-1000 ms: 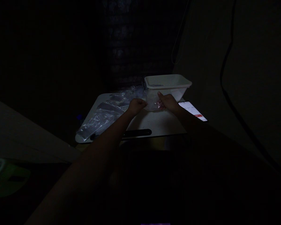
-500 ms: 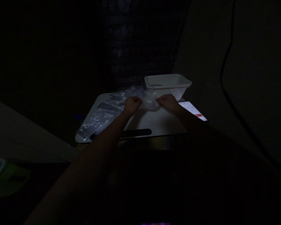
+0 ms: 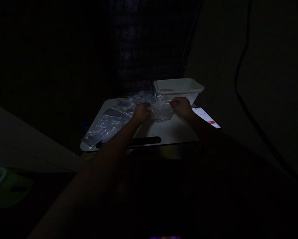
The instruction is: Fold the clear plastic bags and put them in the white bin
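Note:
Between my two hands a clear plastic bag (image 3: 161, 111) is stretched above the white tabletop (image 3: 171, 132). My left hand (image 3: 142, 113) is closed on its left side. The fingers of my right hand (image 3: 182, 106) pinch its upper right edge. More clear plastic bags (image 3: 106, 124) lie in an overlapping, crinkled spread on the left half of the table, beside and beyond my left forearm. The scene is very dark, so whether anything lies inside the held bag cannot be made out.
A white plastic tub (image 3: 178, 86) stands at the back right, just beyond my right hand. A lit phone (image 3: 206, 118) lies by the table's right edge. A dark slot (image 3: 146, 140) runs along the front. A green basket (image 3: 9, 189) sits low at left; a dark cable (image 3: 238, 89) hangs at right.
The bag between my hands has gone from crumpled to pulled wider and flatter. My right hand has moved slightly up and to the right; my left hand has shifted a little.

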{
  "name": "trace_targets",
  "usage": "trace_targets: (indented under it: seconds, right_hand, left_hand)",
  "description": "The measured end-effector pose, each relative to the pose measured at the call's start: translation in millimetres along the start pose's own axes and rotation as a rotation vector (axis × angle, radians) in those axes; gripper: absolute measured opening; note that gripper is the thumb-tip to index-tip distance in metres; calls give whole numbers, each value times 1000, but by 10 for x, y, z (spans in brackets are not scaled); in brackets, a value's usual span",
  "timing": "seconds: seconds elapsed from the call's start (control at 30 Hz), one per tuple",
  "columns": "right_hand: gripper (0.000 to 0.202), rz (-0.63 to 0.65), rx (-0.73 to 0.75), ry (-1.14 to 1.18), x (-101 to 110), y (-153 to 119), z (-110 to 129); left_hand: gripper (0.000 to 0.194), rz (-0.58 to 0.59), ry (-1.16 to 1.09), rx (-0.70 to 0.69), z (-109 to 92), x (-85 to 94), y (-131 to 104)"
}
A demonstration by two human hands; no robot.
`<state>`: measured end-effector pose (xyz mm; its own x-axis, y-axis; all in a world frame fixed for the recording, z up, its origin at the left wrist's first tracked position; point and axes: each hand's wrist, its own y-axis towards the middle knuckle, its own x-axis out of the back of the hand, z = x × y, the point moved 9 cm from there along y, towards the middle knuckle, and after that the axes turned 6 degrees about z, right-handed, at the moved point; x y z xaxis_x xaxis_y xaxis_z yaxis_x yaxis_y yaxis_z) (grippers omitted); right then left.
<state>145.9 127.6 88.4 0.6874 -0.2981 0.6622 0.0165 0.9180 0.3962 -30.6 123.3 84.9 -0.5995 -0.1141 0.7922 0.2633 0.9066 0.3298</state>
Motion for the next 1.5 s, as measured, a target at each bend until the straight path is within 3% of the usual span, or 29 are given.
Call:
trace_targets:
  seconds: [0.17, 0.37, 0.63, 0.77, 0.87, 0.9, 0.97, 1.1, 1.13, 1.2, 1.33, 1.5]
  right_hand:
    - [17, 9, -13, 102, 5, -4, -6]
    - [17, 116, -77, 239, -56, -61, -26]
    - [9, 297, -169, 323, -231, -131, -82]
    - [8, 239, -203, 376, -204, -104, -166]
    - [13, 182, -248, 512, -195, -93, -212]
    - [14, 172, -288, 573, -208, -101, -229]
    - [15, 168, -387, 695, -249, -136, -242]
    - [20, 260, -480, 838, -350, -203, -97]
    - [20, 287, -463, 864, -365, -203, -39]
    - [17, 316, -394, 937, -379, -180, 67]
    - [12, 289, -274, 1068, -363, -112, 127]
    - [16, 248, -306, 1079, -360, -88, 3]
  left_hand:
    - [25, -61, -54, 73, 30, 88, -19]
    - [29, -79, -155, 126, 144, 159, -71]
    - [18, -162, -259, 96, 219, 252, -67]
    - [15, -245, -278, 114, 263, 326, -55]
    - [12, -270, -424, 245, 390, 278, -67]
    - [12, -223, -521, 315, 441, 191, -77]
    - [13, -21, -755, 461, 478, -97, -122]
    - [9, 558, -1044, 634, 227, -675, -358]
    - [9, 653, -1080, 641, 152, -744, -404]
    - [8, 709, -1155, 628, 51, -790, -414]
    - [11, 497, -1292, 607, 56, -690, -264]
    - [11, 272, -1320, 631, 190, -560, -201]
